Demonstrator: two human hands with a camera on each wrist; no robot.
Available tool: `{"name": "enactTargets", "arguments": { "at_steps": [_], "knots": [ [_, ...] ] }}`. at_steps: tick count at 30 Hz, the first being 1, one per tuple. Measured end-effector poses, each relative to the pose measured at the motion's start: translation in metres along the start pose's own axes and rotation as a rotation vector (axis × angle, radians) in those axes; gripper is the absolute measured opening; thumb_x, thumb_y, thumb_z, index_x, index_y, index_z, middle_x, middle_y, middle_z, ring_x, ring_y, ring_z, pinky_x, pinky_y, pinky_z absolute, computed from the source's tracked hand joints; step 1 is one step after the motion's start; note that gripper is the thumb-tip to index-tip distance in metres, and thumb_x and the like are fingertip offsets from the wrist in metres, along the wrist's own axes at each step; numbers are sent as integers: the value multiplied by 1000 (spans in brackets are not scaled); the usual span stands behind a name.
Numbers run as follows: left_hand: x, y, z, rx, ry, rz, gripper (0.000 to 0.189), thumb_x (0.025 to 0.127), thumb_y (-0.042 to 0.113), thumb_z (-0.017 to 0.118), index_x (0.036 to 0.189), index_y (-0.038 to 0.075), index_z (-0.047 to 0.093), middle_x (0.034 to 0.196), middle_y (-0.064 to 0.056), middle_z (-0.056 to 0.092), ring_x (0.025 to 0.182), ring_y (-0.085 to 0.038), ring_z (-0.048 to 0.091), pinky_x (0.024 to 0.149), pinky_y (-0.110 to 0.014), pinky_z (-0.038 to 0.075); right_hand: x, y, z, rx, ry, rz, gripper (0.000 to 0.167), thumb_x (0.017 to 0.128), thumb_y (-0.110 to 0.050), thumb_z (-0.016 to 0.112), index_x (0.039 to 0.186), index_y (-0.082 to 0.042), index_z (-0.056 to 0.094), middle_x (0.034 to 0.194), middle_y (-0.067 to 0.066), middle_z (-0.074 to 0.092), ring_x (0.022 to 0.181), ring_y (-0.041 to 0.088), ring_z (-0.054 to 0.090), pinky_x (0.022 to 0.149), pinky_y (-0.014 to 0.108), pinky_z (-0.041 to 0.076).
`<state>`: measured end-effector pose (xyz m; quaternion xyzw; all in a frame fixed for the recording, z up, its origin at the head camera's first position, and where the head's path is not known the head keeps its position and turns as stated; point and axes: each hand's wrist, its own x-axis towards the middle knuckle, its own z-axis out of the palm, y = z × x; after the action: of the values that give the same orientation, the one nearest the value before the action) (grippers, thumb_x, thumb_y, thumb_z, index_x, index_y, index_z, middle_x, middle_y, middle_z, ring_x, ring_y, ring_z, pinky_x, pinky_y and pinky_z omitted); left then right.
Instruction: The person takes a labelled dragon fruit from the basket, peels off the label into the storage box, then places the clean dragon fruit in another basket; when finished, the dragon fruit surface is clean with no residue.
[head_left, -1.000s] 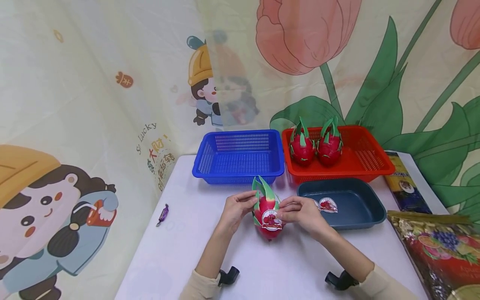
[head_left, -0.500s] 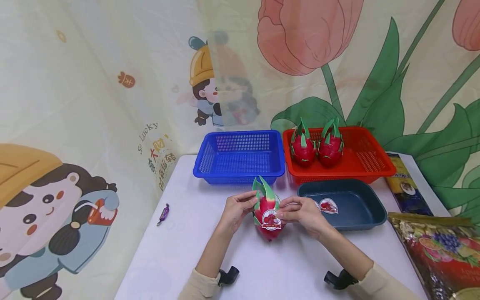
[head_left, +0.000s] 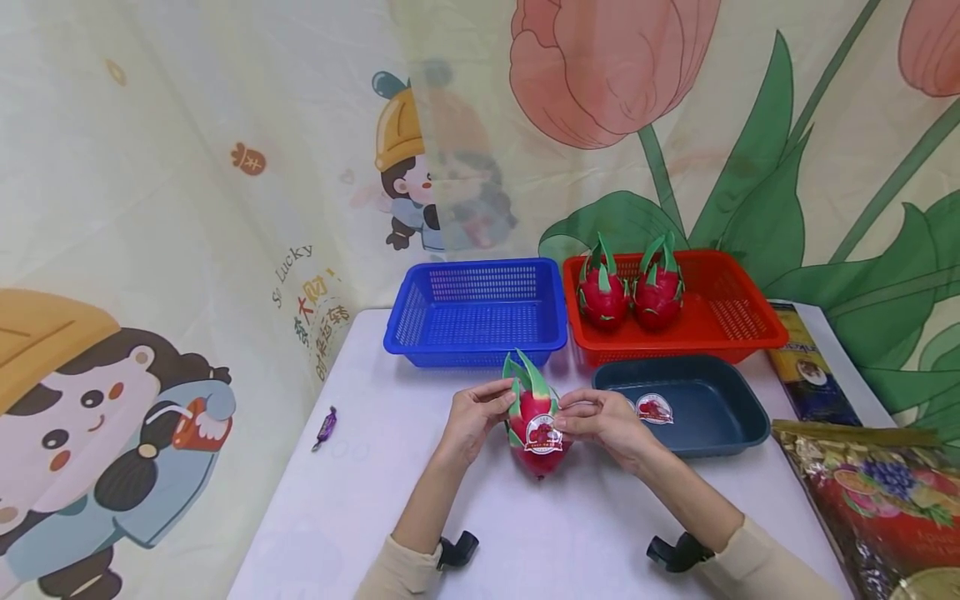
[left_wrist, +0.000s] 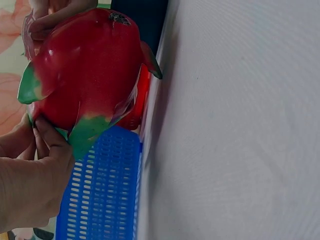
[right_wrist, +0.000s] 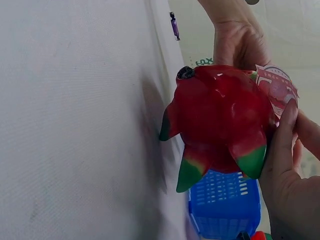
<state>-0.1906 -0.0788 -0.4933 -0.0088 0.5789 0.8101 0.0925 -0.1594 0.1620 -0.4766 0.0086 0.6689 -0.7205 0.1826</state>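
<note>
A red dragon fruit (head_left: 534, 462) with green leaf tips stands at the front middle of the white table, leaves upward. My left hand (head_left: 474, 419) holds it near the top, its fingers and thumb pinching a green leaf on the left side. From the right, my right hand (head_left: 606, 423) pinches the edge of a round white-and-red sticker (head_left: 543, 434) against the fruit's front. In the right wrist view, the thumb lies over the edge of this sticker (right_wrist: 275, 87), whose upper part stands off the skin. The left wrist view shows the fruit's dark-tipped underside (left_wrist: 95, 70).
Behind stand a blue basket (head_left: 480, 360) and a red basket (head_left: 675, 343) holding two dragon fruits (head_left: 630, 296). A dark blue tray (head_left: 720, 417) with another sticker (head_left: 654, 408) is at right. Packets (head_left: 877, 492) line the right edge; a purple candy (head_left: 325, 428) lies left.
The sticker has shifted slightly up on the fruit's front and its tilt has changed a little. Both hands have stayed almost in place, and the fruit stands where it was.
</note>
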Motion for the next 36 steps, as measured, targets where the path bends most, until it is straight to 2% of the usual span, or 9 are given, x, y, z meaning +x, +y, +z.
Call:
{"name": "enactTargets", "arguments": {
  "at_steps": [8, 12, 15, 17, 22, 26, 33, 36],
  "knots": [
    [-3, 1, 2, 16, 0, 1, 34, 93, -6, 72, 124, -17, 66, 93, -4, 77, 77, -8, 69, 70, -21, 60, 0, 1, -2, 34, -30, 35, 49, 93, -17, 81, 134, 1, 61, 114, 11, 77, 103, 22, 74, 90, 35, 62],
    [-2, 2, 0, 34, -1, 0, 34, 93, -4, 73, 125, -14, 67, 98, -7, 78, 81, -10, 71, 72, -23, 61, -1, -2, -4, 85, -53, 66, 52, 94, -17, 78, 138, 2, 57, 120, 12, 72, 107, 23, 71, 94, 38, 61],
    [0, 2, -3, 27, 12, -8, 32, 94, -5, 72, 125, -11, 69, 102, -11, 78, 87, -13, 73, 72, -23, 61, -3, -6, -9, 74, -79, 73, 54, 95, -17, 77, 140, 2, 54, 123, 11, 67, 110, 22, 67, 95, 38, 61],
    [1, 3, -5, 15, 18, -15, 32, 94, -5, 71, 126, -9, 70, 104, -12, 78, 91, -15, 74, 73, -24, 60, -4, -11, -13, 59, -72, 57, 51, 95, -17, 77, 138, 1, 56, 119, 10, 68, 107, 22, 68, 94, 37, 61],
    [2, 2, -7, 4, 14, -20, 32, 94, -5, 71, 126, -8, 70, 104, -12, 78, 93, -17, 74, 74, -25, 60, -6, -25, -30, 43, -43, -48, 36, 97, -15, 75, 129, -6, 63, 109, 4, 76, 100, 20, 71, 92, 33, 62],
    [3, 0, -8, -3, 18, -10, 32, 94, -5, 71, 125, -10, 70, 104, -11, 78, 92, -16, 74, 75, -25, 61, -10, -40, -45, 16, -27, -119, 28, 99, -14, 73, 126, -8, 66, 107, 0, 76, 98, 17, 73, 90, 31, 61],
    [3, -1, -9, 4, 35, -15, 35, 94, -5, 71, 128, -10, 68, 106, -11, 78, 94, -15, 75, 77, -26, 62, -15, -57, -60, -44, 19, -122, 20, 100, -20, 72, 120, -18, 72, 113, -3, 73, 102, 16, 70, 90, 30, 61],
    [2, -1, -9, 1, 37, -15, 35, 94, -5, 71, 128, -11, 68, 106, -11, 78, 94, -15, 75, 77, -26, 62, -15, -60, -66, -64, 30, -114, 21, 100, -22, 73, 120, -18, 72, 113, -4, 72, 103, 16, 69, 92, 29, 60]
  ]
}}
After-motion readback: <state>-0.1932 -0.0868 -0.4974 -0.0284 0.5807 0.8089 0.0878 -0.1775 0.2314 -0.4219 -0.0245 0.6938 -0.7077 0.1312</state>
